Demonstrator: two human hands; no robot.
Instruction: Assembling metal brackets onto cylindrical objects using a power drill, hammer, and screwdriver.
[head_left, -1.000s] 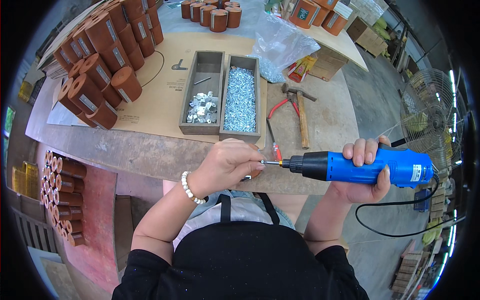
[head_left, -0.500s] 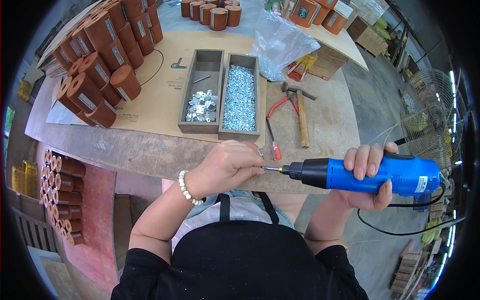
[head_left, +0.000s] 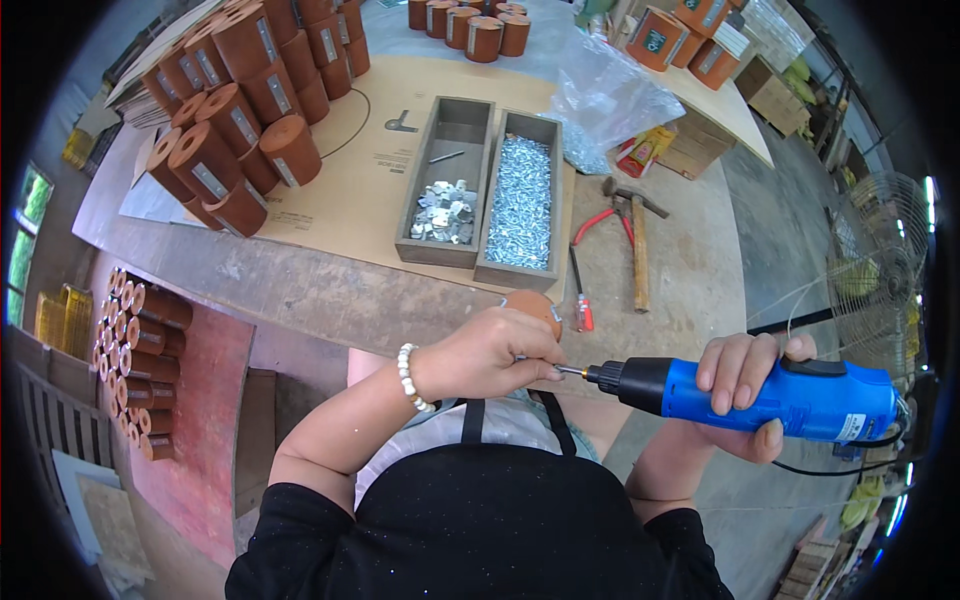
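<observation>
My right hand (head_left: 742, 378) grips a blue and black electric screwdriver (head_left: 690, 388), its bit (head_left: 572, 370) aimed left. At the bit's tip, my left hand (head_left: 497, 355) is closed in a pinch. What the pinched fingers hold is mostly hidden; a bit of silver metal shows among them. Just behind that hand, at the bench's near edge, a terracotta-brown cylinder (head_left: 535, 307) with a small metal piece on its side is partly covered. Beyond lie two grey wooden boxes: one of small silver metal pieces (head_left: 446, 212), the other full of screws (head_left: 520, 205).
On the bench (head_left: 690, 290) lie a hammer (head_left: 641, 250), red-handled pliers (head_left: 597, 222) and a small red-handled screwdriver (head_left: 584, 312). Brown cylinders (head_left: 232, 130) are stacked at the far left. A plastic bag (head_left: 610, 90) sits at the back. Right, a fan (head_left: 875, 245) stands.
The whole view has shifted, so the bench appears farther right. Both hands and the electric screwdriver have come slightly nearer my body. More of the brown cylinder shows behind my left hand.
</observation>
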